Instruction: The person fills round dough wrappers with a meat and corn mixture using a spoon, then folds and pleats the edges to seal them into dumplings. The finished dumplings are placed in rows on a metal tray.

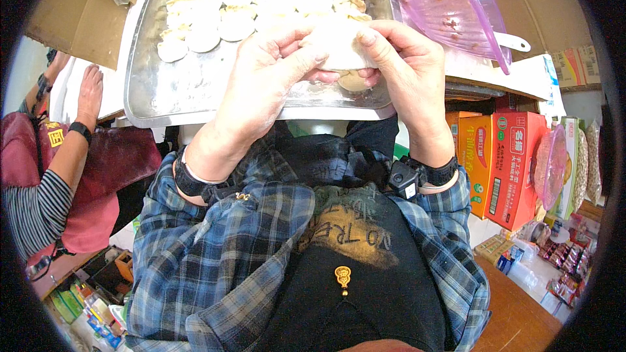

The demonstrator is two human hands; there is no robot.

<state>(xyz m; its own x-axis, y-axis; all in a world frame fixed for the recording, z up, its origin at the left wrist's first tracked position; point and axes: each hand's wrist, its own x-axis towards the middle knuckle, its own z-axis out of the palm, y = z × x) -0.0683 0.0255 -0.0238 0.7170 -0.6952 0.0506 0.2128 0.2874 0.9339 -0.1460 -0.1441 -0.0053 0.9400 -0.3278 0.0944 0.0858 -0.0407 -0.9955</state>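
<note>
A pale dumpling wrapper (339, 49) is held up between my two hands, over the near part of a metal tray (189, 88). My left hand (264, 68) pinches its left side with thumb and fingers. At its right side, my right hand (409, 58) grips it the same way, thumb on top. Whether filling lies inside cannot be seen. Rows of pale dumplings (261, 10) overlap across the far part of the tray. Below my fingers, a tan round piece (353, 81) lies on the tray.
Right of the tray leans a translucent purple bowl (443, 0) with bits of filling, and a white handle (513, 42) sticks out beside it. Red and orange boxes (515, 169) stand lower right. At left, another person's hand (90, 94) rests on a white surface.
</note>
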